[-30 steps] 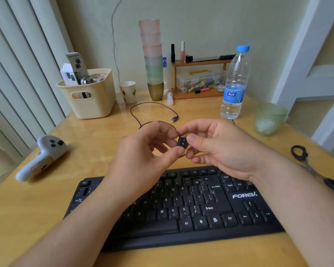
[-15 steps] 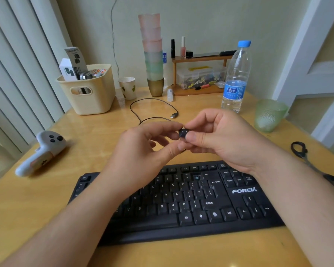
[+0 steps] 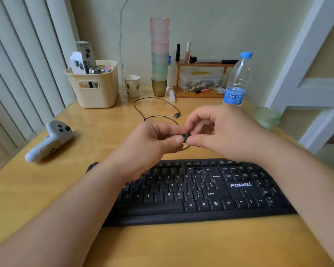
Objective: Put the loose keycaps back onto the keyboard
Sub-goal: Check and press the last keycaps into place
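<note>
A black keycap (image 3: 186, 136) sits pinched between two hands above the desk (image 3: 112, 132), just behind the keyboard (image 3: 201, 189), at about 12 o'clock from its letter rows. From the left: the left hand (image 3: 148, 145) grips the cap's near edge with thumb and curled forefinger; the right hand (image 3: 224, 132) pinches its other side with thumb and fingertips. Compared with a second ago, the cap has been turned between the fingers and now shows less of its face, while both hands have stayed well clear of the keys. That suggests the person is checking its legend or orientation before seating it. An open socket (image 3: 198, 171) shows in the number row, at 6 o'clock from the cap, the likely destination.
</note>
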The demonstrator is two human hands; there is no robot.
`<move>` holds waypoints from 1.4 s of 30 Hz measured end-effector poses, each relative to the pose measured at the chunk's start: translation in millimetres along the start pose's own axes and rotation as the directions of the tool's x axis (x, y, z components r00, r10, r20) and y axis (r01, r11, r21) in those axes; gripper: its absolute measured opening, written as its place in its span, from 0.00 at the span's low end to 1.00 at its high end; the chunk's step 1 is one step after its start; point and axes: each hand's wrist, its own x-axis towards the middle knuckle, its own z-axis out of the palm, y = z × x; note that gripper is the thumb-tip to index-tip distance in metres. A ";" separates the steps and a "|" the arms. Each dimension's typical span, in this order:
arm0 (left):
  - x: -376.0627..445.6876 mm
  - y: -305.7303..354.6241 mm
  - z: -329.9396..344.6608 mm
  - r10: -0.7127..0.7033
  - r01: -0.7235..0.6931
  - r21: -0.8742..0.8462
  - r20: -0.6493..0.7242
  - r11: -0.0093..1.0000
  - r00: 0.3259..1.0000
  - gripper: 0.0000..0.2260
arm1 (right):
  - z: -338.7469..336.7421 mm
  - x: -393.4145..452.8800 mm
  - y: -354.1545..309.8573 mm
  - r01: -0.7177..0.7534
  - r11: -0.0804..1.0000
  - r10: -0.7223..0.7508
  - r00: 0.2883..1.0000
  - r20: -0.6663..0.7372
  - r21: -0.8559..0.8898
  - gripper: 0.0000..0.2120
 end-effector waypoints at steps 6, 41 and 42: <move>-1.2 1.1 8.0 -0.008 0.015 -0.143 0.051 0.990 0.999 0.10 | -16.3 -9.1 -26.0 0.045 0.951 -0.020 0.996 0.085 -0.305 0.06; 2.9 -10.1 -4.3 0.128 -0.097 0.616 -0.006 0.781 0.992 0.21 | 12.4 -11.8 22.1 -0.245 0.955 0.289 0.891 0.351 -0.165 0.03; 2.1 -8.8 -3.4 0.133 -0.103 0.605 -0.005 0.789 0.991 0.20 | 12.3 -12.4 20.9 -0.233 0.958 0.277 0.898 0.341 -0.165 0.03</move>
